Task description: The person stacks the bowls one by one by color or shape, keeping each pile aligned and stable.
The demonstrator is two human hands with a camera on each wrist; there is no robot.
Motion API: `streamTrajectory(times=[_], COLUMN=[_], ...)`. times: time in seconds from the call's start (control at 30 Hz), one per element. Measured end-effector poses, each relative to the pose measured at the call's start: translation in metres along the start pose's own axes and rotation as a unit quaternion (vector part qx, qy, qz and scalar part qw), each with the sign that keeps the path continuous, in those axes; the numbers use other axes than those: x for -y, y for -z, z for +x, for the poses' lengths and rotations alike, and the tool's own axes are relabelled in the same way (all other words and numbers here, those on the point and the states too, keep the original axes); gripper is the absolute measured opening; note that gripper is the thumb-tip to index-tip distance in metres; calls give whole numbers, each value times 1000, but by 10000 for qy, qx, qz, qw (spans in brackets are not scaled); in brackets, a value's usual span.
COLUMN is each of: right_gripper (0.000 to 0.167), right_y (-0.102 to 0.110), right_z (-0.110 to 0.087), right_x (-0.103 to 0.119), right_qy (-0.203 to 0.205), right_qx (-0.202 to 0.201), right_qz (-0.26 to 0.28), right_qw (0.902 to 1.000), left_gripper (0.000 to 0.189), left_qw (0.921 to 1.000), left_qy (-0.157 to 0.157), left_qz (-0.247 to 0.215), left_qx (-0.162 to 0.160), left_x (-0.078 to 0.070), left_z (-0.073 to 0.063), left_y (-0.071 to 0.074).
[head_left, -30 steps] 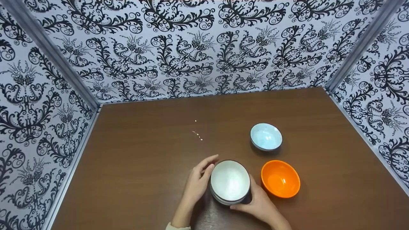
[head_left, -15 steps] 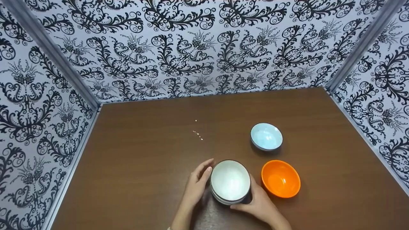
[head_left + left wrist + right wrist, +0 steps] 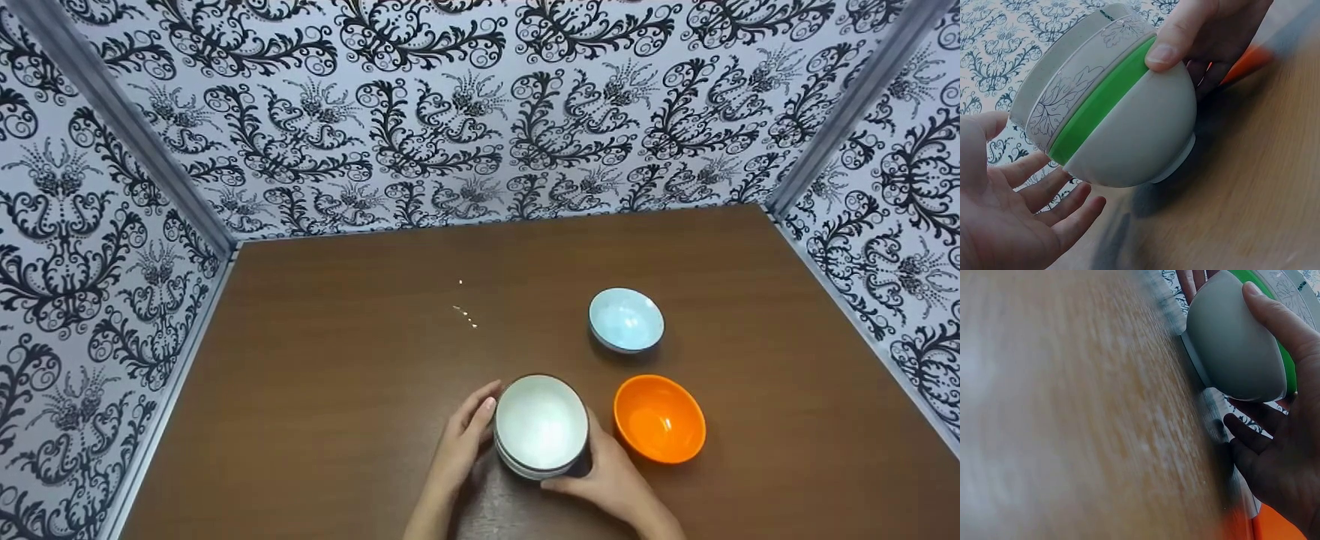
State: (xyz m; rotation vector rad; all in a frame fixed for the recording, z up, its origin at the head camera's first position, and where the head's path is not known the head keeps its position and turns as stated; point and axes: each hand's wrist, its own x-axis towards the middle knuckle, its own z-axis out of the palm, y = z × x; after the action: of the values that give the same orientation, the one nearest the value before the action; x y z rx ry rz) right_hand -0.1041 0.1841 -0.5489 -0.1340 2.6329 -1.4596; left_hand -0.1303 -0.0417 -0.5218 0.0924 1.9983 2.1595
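Note:
A stack of nested bowls (image 3: 541, 424) stands at the near middle of the table, a dark-rimmed pale bowl on top in the head view. From the side, in the left wrist view, a plain white bowl (image 3: 1134, 126) forms the bottom, with a green band (image 3: 1103, 104) and a leaf-patterned bowl (image 3: 1067, 90) above. My right hand (image 3: 611, 476) grips the stack from the right, thumb on the lower bowl's wall. On the left side, my left hand (image 3: 465, 439) lies with loosely extended fingers, fingertips right at the bowls' wall.
An orange bowl (image 3: 660, 420) sits just right of my right hand. Behind it stands a light blue bowl (image 3: 625, 321). Small white specks (image 3: 466, 315) lie on the brown table (image 3: 337, 360). Patterned walls (image 3: 480, 112) enclose the back and sides.
My left hand's fingers have drawn slightly back and down along the left side of the stack. The right hand and all the bowls stay in place.

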Motion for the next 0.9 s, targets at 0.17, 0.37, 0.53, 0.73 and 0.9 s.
streamTrajectory(times=[0.17, 0.37, 0.53, 0.73, 0.9], right_gripper=[124, 125, 127, 127, 126], right_y=[0, 1, 0, 0, 0], right_z=[0, 0, 0, 0, 0], right_x=[1, 1, 0, -2, -1], right_qy=[-12, -15, 41, 172, 158], right_qx=[16, 15, -23, -102, -106], right_qz=[-12, -58, -86, -152, -149], right_qw=[10000, 10000, 10000, 9997, 9997], left_gripper=[48, 52, 54, 53, 54], left_qw=[9997, 9982, 9967, 9952, 9937], left_qy=[122, 325, 405, 478, 561], left_qz=[-212, -503, -692, -845, -962], left_qx=[77, 103, 158, 111, 95], left_x=[3, 8, 11, 11, 11], left_z=[-4, -6, -8, -11, -14], left_y=[0, -1, -2, -4, -4])
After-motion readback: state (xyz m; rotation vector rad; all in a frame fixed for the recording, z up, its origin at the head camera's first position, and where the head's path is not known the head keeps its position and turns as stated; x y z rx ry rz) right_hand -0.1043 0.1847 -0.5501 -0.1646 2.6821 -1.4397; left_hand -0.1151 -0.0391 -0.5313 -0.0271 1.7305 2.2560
